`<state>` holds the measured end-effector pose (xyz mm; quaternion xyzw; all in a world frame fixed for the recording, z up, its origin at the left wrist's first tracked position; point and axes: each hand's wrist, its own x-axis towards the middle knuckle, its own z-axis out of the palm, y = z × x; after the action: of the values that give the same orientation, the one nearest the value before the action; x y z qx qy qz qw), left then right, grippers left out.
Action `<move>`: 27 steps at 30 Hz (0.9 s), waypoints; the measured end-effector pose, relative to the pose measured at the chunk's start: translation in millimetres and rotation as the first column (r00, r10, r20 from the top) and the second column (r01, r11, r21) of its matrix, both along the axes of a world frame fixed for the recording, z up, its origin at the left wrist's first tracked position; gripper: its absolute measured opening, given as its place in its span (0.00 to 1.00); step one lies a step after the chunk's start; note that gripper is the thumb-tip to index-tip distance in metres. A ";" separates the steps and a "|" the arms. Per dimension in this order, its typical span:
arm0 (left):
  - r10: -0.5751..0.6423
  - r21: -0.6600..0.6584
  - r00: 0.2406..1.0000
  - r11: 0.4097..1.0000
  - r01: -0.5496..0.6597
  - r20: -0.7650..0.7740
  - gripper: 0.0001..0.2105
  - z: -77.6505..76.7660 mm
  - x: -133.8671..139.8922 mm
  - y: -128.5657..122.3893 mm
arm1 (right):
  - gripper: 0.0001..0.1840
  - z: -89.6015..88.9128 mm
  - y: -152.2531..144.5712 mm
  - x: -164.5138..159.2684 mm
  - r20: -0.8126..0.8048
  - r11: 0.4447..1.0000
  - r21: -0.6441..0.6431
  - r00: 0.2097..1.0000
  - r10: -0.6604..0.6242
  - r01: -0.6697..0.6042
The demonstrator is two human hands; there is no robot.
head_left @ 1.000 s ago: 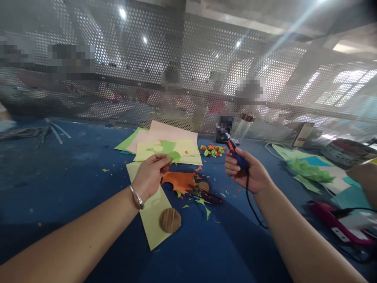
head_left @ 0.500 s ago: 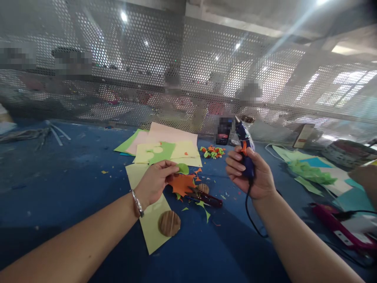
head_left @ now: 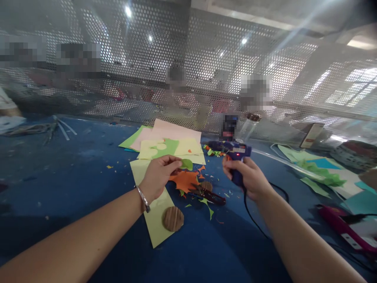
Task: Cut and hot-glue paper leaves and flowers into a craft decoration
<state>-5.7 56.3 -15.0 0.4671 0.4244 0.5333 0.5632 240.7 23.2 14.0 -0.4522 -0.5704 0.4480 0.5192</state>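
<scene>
Between the thumb and fingers of my left hand [head_left: 160, 173] is a small green paper circle [head_left: 186, 164]. My right hand [head_left: 250, 177] grips a dark blue glue gun [head_left: 238, 151] by its handle, nozzle pointing left and a red light glowing on its side. A clear glue stick [head_left: 282, 160] sticks out of its rear. Just below my left hand lie an orange paper scrap [head_left: 184, 181] and dark red-handled scissors [head_left: 213, 196]. One round wooden disc [head_left: 173, 219] rests on a pale yellow sheet [head_left: 156, 232]; another disc [head_left: 206, 186] is partly behind the scissors.
Paper sheets [head_left: 176, 131] are stacked at the back, beside small orange and green paper pieces [head_left: 216, 152]. A phone [head_left: 229, 126] and a clear bottle [head_left: 249, 127] stand near the perforated metal screen [head_left: 132, 90]. At right are a magenta power strip [head_left: 347, 228] and another person's hand [head_left: 369, 179].
The glue gun has turned from nozzle up to nearly level, its nozzle now pointing left toward the paper circle. My left hand keeps its pinch on the circle. The view has shifted slightly.
</scene>
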 end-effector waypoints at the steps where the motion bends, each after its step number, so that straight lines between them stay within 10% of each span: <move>1: 0.015 0.025 1.000 1.000 -0.014 -0.021 0.03 -0.7 -0.8 1.1 | 0.11 -3.8 -0.1 -0.9 0.124 1.000 0.006 0.992 -0.025 0.025; 10: 0.097 0.241 0.952 0.970 -0.026 -0.290 0.05 -2.1 -7.5 0.6 | 0.14 -16.4 -3.6 -7.4 0.592 0.987 0.159 0.798 -0.111 0.020; 27: 0.070 0.249 0.937 0.968 0.018 -0.343 0.06 -4.4 -7.8 0.0 | 0.10 -5.3 -8.7 -14.4 0.663 0.960 0.274 0.733 -0.150 -0.052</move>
<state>-13.5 56.3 -19.4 0.6153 0.4536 0.4983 0.4090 226.3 14.4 8.7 -0.5226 -0.7643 0.1549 0.3446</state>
